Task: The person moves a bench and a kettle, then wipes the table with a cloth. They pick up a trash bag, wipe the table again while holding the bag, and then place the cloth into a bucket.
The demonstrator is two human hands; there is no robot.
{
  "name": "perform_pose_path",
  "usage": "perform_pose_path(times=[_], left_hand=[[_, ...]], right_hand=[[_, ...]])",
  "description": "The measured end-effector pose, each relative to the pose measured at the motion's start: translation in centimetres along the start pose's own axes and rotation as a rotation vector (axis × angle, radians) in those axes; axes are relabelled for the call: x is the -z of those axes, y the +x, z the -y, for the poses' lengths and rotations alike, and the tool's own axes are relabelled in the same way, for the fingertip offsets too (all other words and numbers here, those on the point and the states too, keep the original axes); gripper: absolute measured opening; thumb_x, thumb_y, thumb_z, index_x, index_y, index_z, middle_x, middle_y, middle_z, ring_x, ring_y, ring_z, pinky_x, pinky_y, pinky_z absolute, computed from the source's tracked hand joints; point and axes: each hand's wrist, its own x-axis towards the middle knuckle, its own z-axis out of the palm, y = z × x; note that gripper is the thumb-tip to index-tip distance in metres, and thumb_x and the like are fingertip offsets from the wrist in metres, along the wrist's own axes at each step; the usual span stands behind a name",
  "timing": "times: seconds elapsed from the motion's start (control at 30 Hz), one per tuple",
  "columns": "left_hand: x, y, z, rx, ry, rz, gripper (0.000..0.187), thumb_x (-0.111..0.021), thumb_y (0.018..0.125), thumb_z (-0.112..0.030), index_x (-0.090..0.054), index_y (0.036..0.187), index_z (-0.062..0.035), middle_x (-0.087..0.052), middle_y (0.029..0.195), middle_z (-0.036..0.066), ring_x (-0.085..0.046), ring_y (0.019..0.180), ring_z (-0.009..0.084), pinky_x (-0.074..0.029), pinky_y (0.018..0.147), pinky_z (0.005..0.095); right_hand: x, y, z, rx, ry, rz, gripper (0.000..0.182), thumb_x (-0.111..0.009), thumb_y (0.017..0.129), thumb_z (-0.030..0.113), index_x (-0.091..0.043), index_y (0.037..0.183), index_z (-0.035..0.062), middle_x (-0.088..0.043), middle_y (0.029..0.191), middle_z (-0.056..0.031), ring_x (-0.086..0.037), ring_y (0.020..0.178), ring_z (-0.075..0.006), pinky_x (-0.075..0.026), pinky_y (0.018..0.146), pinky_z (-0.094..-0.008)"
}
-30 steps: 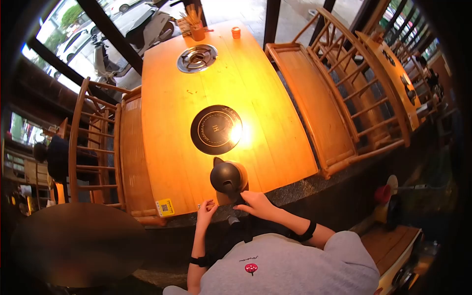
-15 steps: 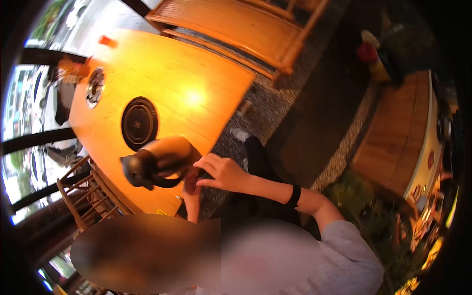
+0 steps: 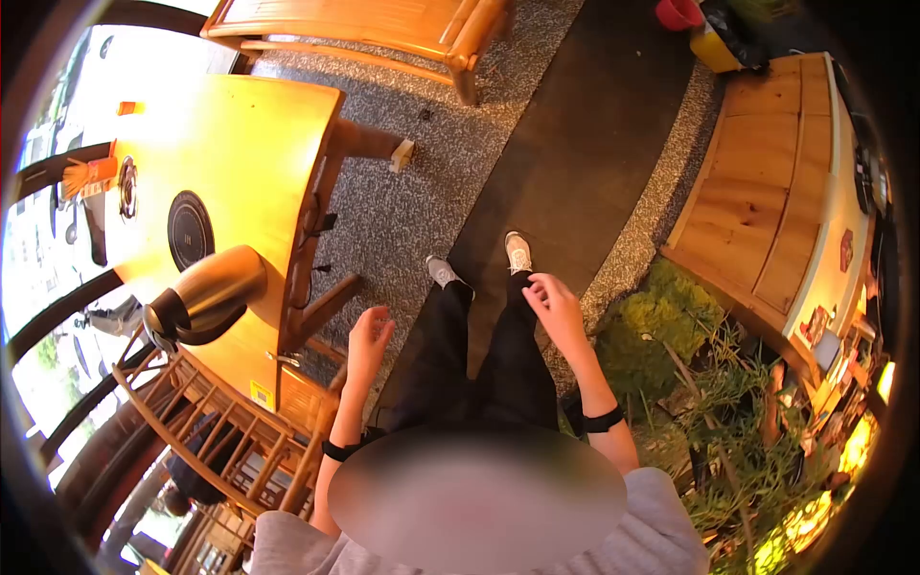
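My left hand [image 3: 367,340] is raised in front of me, to the right of the wooden table [image 3: 254,125], with its fingers loosely apart and nothing seen in it. My right hand [image 3: 558,309] hangs over my leg near my shoe, fingers bent and slightly spread, also holding nothing that shows. Both hands are apart from everything around them. Closest to my left hand is a metal vacuum jug [image 3: 225,287] with a dark lid and handle, standing on the table's near end. Beyond it a round black hotplate [image 3: 190,230] is set into the tabletop.
A wooden bench [image 3: 345,34] is at the top, and a slatted wooden chair [image 3: 216,426] stands lower left. A dark walkway [image 3: 575,144] runs ahead. Leafy plants [image 3: 719,412] and a wooden counter [image 3: 757,182] line the right. A red basin [image 3: 678,13] is at the far end.
My hands were together beside the jug, around a small reddish-brown thing; now they are apart and it is no longer seen. My view has turned right, away from the table.
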Motion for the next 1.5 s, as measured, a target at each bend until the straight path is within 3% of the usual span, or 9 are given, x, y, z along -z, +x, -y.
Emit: perform_pose_path(times=[0.33,0.47,0.6,0.73,0.83,0.97,1.23,1.4,1.5], left_hand=[[-7.7,-0.5,-7.1,-0.047,0.166,0.22,0.038,-0.067,0.083,-0.022,-0.055,0.114,-0.0024,-0.062,0.107,0.016,-0.063,0.095,0.0322,-0.051,0.081,0.0387],[-8.9,0.2,-8.8,-0.249,0.149,0.109,0.036,-0.067,0.083,-0.02,-0.055,0.111,-0.0023,-0.062,0.106,0.016,-0.064,0.092,0.0312,-0.051,0.078,0.0393],[-8.6,-0.1,-10.8,-0.214,0.101,0.06,0.034,-0.068,0.082,-0.017,-0.056,0.11,-0.002,-0.062,0.103,0.017,-0.064,0.088,0.0299,-0.051,0.075,0.0387],[-7.6,-1.9,-11.1,-0.169,0.022,-0.005,0.037,-0.069,0.081,-0.016,-0.055,0.113,-0.0026,-0.062,0.103,0.016,-0.064,0.086,0.0282,-0.051,0.074,0.0365],[-7.1,-3.9,-9.4,-0.118,-0.017,-0.067,0.036,-0.069,0.081,-0.015,-0.055,0.112,-0.0027,-0.062,0.103,0.016,-0.064,0.086,0.0267,-0.051,0.074,0.036],[-6.3,-7.9,-5.4,-0.007,-0.045,-0.18,0.036,-0.069,0.081,-0.015,-0.055,0.112,-0.0031,-0.061,0.104,0.016,-0.064,0.085,0.0256,-0.051,0.075,0.0361],[-6.7,-19.7,2.6,0.215,-0.213,-0.542,0.037,-0.069,0.081,-0.015,-0.056,0.112,-0.0027,-0.061,0.101,0.017,-0.063,0.085,0.0285,-0.051,0.076,0.0375],[-8.1,-28.2,8.4,0.415,-0.326,-0.737,0.039,-0.071,0.08,-0.016,-0.056,0.113,-0.0029,-0.061,0.101,0.016,-0.062,0.086,0.0274,-0.051,0.077,0.0376],[-9.8,-33.4,11.0,0.544,-0.4,-0.812,0.039,-0.071,0.079,-0.015,-0.056,0.113,-0.0031,-0.06,0.102,0.015,-0.061,0.087,0.0263,-0.05,0.078,0.0371]], right_hand=[[10.5,1.7,-4.1,-0.002,0.016,-0.065,0.018,-0.066,0.085,0.016,-0.06,0.098,0.0044,-0.062,0.079,-0.0082,-0.061,0.067,-0.0174,-0.051,0.06,-0.0295],[14.1,0.9,-3.2,0.062,-0.055,-0.11,0.018,-0.064,0.086,0.019,-0.06,0.097,0.0053,-0.063,0.082,-0.0077,-0.063,0.07,-0.0179,-0.051,0.062,-0.0291],[16.6,0.3,-1.2,0.132,-0.12,-0.081,0.017,-0.064,0.087,0.019,-0.061,0.097,0.0052,-0.063,0.083,-0.0063,-0.062,0.072,-0.0149,-0.051,0.063,-0.0269],[16.9,0.3,0.8,0.235,-0.109,-0.089,0.017,-0.061,0.087,0.023,-0.059,0.091,0.0063,-0.062,0.081,-0.0063,-0.062,0.072,-0.0225,-0.051,0.063,-0.0342],[15.7,0.7,1.4,0.287,-0.182,-0.021,0.019,-0.061,0.088,0.024,-0.061,0.093,0.0056,-0.063,0.084,-0.0069,-0.064,0.075,-0.0187,-0.052,0.068,-0.0305],[12.6,1.1,3.4,0.442,-0.178,0.078,0.018,-0.06,0.087,0.026,-0.058,0.089,0.0083,-0.061,0.079,-0.0055,-0.062,0.075,-0.0228,-0.05,0.064,-0.036],[5.3,0.1,12.3,0.751,-0.274,0.409,0.017,-0.06,0.087,0.026,-0.061,0.089,0.0092,-0.06,0.081,-0.0056,-0.062,0.076,-0.0228,-0.051,0.065,-0.0346],[-2.0,-3.5,17.1,0.9,-0.346,0.553,0.016,-0.062,0.087,0.022,-0.061,0.091,0.0065,-0.062,0.084,-0.007,-0.064,0.074,-0.0212,-0.051,0.068,-0.0321],[-6.6,-7.4,18.9,0.996,-0.304,0.7,0.015,-0.06,0.087,0.023,-0.06,0.089,0.0076,-0.061,0.084,-0.0078,-0.062,0.079,-0.0248,-0.051,0.068,-0.0364]])
